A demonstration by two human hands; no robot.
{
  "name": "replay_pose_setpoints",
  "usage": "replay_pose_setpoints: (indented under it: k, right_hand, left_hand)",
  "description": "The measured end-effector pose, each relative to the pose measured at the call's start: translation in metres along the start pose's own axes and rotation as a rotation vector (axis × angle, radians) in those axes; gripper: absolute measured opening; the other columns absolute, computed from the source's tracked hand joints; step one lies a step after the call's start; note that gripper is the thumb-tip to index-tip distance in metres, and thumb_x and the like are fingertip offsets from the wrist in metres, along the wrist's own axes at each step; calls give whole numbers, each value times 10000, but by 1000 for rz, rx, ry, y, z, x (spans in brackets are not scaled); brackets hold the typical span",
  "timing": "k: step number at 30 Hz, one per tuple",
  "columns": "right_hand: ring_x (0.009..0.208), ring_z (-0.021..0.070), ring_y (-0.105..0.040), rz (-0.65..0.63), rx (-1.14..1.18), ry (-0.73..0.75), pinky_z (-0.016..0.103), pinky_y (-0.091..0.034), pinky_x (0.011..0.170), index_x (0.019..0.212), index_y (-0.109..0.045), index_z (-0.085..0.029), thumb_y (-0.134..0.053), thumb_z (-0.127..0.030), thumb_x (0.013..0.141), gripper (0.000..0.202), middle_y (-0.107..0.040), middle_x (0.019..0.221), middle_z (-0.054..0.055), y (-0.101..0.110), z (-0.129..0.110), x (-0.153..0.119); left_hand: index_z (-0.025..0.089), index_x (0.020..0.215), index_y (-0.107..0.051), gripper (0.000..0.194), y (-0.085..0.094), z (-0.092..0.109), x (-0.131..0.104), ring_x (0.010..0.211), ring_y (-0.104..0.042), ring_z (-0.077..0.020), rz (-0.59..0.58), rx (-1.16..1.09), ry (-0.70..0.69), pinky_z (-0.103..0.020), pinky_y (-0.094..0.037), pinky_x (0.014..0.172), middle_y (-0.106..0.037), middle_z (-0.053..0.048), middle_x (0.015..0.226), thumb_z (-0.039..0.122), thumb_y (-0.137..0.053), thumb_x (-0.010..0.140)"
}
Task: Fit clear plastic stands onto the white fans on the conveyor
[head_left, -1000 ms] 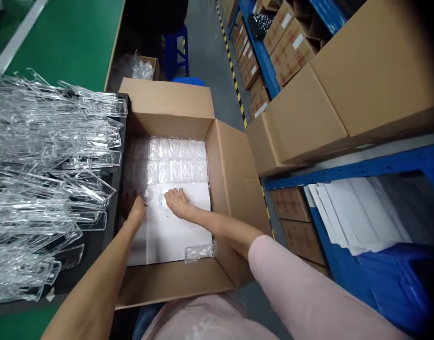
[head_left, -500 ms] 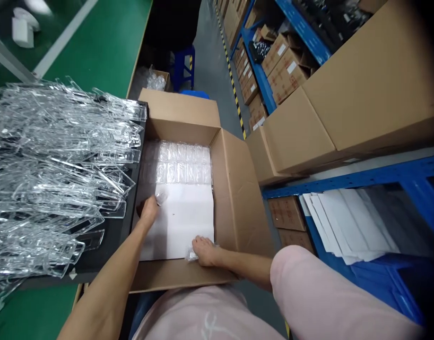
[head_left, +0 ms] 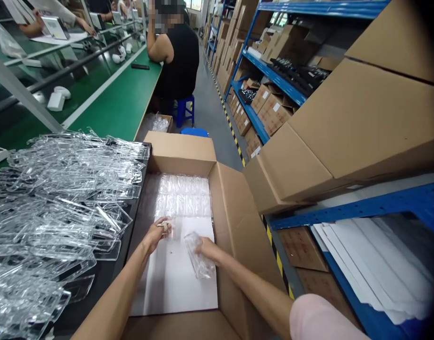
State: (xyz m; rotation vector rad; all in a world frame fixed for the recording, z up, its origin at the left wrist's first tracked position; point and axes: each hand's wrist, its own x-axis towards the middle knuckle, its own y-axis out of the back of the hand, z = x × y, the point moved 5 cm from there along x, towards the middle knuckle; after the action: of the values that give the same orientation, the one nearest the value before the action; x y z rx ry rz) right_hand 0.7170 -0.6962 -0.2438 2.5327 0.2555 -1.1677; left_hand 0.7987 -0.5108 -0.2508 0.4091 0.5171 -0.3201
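Observation:
An open cardboard box (head_left: 234,222) stands in front of me. Wrapped clear pieces (head_left: 183,196) lie in rows at its far end, and a white sheet (head_left: 181,288) covers the nearer part. My left hand (head_left: 156,233) is over the sheet's left far part, fingers closed round a small clear wrapped piece (head_left: 170,227). Over the right side of the sheet, my right hand (head_left: 208,249) grips a clear wrapped piece (head_left: 199,259) that slants down toward me. Many loose clear plastic pieces (head_left: 71,189) are heaped on a black tray (head_left: 126,245) left of the box.
A green table (head_left: 132,89) runs along the left. A person in black (head_left: 177,56) sits at it on a blue stool (head_left: 184,111). Large cartons (head_left: 344,118) and blue shelving (head_left: 362,205) stand close on the right, with white sheets (head_left: 373,264) stacked there.
The view has tilted up, showing the seated person. My right hand has moved away from the box's near edge and lifted its wrapped piece over the sheet. The left hand's fingers have turned outward.

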Motion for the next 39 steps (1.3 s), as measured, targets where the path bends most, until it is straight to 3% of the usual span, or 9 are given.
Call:
replay_pose_setpoints:
  k: [3, 5, 8, 12, 19, 23, 28, 34, 39]
  right_hand:
    - [617, 117, -584, -18, 153, -27, 241, -468, 611, 818, -574, -145, -566, -125, 794, 32, -580, 659, -41, 23, -20, 17]
    - [637, 105, -580, -25, 220, -50, 258, -494, 616, 890, -581, -134, -563, -224, 868, 94, -599, 755, -18, 36, -31, 27]
    - [728, 120, -598, -18, 284, -84, 284, -522, 639, 1019, -574, -136, -543, -315, 903, 216, -611, 922, 26, 49, -42, 42]
    - [829, 151, -609, 16, 326, -113, 326, -535, 701, 1097, -559, -145, -547, -315, 901, 260, -603, 1029, 52, 59, -52, 63]
    - [924, 186, -599, 234, 336, -90, 377, -523, 775, 1150, -538, -156, -552, -318, 896, 302, -579, 1121, 69, 76, -53, 89]
    - [960, 197, -589, 295, 367, -77, 384, -515, 797, 1161, -538, -172, -555, -321, 893, 307, -565, 1157, 71, 81, -51, 97]
    - [904, 177, -602, 243, 453, -74, 366, -529, 757, 1147, -539, -156, -546, -327, 900, 301, -582, 1108, 69, 80, -55, 104]
    - [859, 162, -610, 112, 477, -78, 344, -535, 725, 1113, -555, -148, -543, -325, 903, 276, -599, 1059, 60, 79, -68, 106]
    - [863, 163, -609, 157, 382, -60, 345, -535, 728, 1126, -548, -150, -542, -321, 903, 281, -596, 1066, 61, 82, -66, 105]
  left_hand:
    - [140, 1064, -611, 340, 5, 19, 13, 700, -643, -174, -8, 234, -89, -329, -486, 714, -662, -48, 717, 169, -459, 761]
    - [183, 975, -667, 317, 12, 35, 22, 751, -641, -220, -19, 433, -169, -426, -448, 813, -664, -43, 693, 118, -492, 720]
    - [228, 795, -710, 278, 19, 63, 33, 932, -601, -288, -51, 736, -335, -578, -238, 993, -684, -55, 740, 45, -550, 661]
    - [203, 600, -690, 165, 11, 88, 46, 1048, -537, -306, -132, 1040, -551, -584, -44, 1068, -693, -87, 809, 53, -646, 653]
    - [170, 742, -714, 132, -22, 84, 69, 1283, -382, -296, -179, 1248, -736, -500, -168, 1097, -569, -114, 1251, 96, -606, 753]
    - [135, 842, -702, 199, -23, 78, 74, 1285, -391, -286, -156, 1242, -741, -425, -273, 1063, -565, -146, 1239, 64, -521, 799]
    - [144, 881, -684, 250, -10, 84, 77, 1207, -440, -284, -106, 1176, -692, -446, -262, 1048, -620, -155, 1086, 60, -456, 821]
    - [155, 961, -667, 252, -2, 92, 91, 1037, -531, -294, -66, 1047, -468, -463, -371, 908, -650, -152, 981, 82, -487, 801]
    - [149, 1009, -617, 209, -2, 80, 106, 777, -616, -158, -202, 901, -281, -327, -499, 700, -654, -45, 897, 285, -519, 884]
